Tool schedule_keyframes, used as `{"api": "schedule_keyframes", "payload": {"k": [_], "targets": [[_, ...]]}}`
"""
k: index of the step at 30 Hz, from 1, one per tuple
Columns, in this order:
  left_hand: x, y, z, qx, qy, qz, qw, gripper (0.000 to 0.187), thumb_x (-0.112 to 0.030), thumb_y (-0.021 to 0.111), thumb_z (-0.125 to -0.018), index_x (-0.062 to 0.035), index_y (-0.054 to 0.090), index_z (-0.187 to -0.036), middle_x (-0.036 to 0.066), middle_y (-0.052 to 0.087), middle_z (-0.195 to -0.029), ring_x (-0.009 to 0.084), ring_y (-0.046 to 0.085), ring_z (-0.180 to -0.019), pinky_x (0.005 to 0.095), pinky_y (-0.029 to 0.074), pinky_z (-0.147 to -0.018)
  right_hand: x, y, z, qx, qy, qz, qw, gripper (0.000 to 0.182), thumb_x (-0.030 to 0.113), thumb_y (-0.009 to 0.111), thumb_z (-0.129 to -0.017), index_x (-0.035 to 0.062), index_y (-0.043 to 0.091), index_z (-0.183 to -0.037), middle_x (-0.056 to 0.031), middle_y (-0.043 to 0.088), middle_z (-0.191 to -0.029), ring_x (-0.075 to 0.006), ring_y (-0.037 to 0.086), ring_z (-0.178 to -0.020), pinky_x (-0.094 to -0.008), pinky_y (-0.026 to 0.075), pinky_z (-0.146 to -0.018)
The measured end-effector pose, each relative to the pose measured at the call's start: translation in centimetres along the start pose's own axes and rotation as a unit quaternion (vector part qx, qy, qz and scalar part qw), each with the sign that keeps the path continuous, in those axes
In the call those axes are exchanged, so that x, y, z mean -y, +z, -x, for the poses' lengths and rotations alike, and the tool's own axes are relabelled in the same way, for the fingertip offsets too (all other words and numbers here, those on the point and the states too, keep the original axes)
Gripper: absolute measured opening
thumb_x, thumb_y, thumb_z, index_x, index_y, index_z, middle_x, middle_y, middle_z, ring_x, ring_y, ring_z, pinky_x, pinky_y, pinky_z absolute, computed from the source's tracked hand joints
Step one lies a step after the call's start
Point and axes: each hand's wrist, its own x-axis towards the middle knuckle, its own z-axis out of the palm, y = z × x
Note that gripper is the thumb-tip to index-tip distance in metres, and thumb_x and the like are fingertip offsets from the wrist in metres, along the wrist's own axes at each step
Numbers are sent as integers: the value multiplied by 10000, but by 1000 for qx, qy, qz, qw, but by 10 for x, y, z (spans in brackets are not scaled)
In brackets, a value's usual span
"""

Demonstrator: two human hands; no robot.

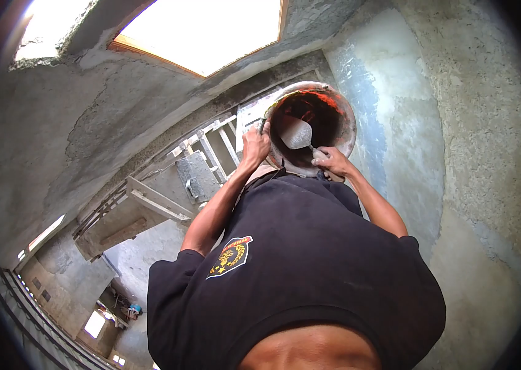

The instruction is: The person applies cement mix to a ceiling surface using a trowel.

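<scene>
A bucket [349,132], round and mortar-stained with orange-red inside its rim, stands close in front of my body. My right hand [334,161] is closed around the handle of a trowel [297,134], at the bucket's near right edge. The trowel's pale, smeared blade lies over the dark mouth of the bucket. At the bucket's left edge, my left hand [255,146] is closed with a short dark piece showing above its fingers; I cannot tell whether that piece belongs to the bucket. A grey plastering float [197,176] with a handle lies to the left of my left forearm.
Wooden scaffold slats [214,148] run along the left, with a broad plank [122,228] farther down. Plastered walls rise on the left and right [390,117]. A bright window opening [205,31] is above. Far below left lies a floor with bars [20,308] beside it.
</scene>
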Motion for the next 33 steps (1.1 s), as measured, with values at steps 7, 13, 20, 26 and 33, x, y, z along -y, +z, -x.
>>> {"api": "schedule_keyframes", "payload": {"k": [7, 13, 20, 26, 33], "targets": [[11, 1, -9, -27, 29, -20, 999, 269, -232, 512, -894, -18, 609, -1025, 230, 606, -759, 347, 617, -705, 415, 461, -634, 20, -28, 32, 59, 55, -120, 989, 431, 246, 685, -753, -21, 571, -1071, -34, 571, -736, -118, 536, -643, -269, 453, -604], [16, -5, -10, -27, -19, -35, 999, 322, -286, 542, -868, 11, 634, -950, 277, 602, -758, 393, 626, -765, 447, 475, -655, -2, -35, 49, -101, 66, 48, 992, 504, 324, 681, -758, -11, 574, -1119, -53, 629, -730, -134, 561, -612, -296, 471, -571], [45, 2, -21, 7, -94, -60, 994, 424, -396, 541, -854, 4, 620, -971, 211, 629, -729, 306, 639, -724, 421, 469, -653, -1, -30, 36, -180, -85, 172, 965, 527, 521, 684, -718, 19, 612, -861, -106, 575, -635, -127, 528, -600, -332, 446, -568], [33, -1, -11, -106, -10, 43, 993, 393, -369, 587, -841, 1, 564, -974, 150, 630, -799, 229, 619, -772, 369, 470, -676, 41, -34, 17, -200, -213, 225, 930, 447, 379, 746, -664, 28, 493, -777, -113, 522, -626, -211, 533, -552, -355, 440, -553], [-55, -56, -10, -81, 18, 270, 959, 263, -295, 574, -879, -33, 576, -888, 54, 587, -721, 119, 523, -695, 302, 432, -642, 176, -50, -6, -206, -281, 221, 911, 299, 175, 706, -696, 23, 544, -895, -117, 601, -724, -215, 604, -656, -344, 488, -637]]}}
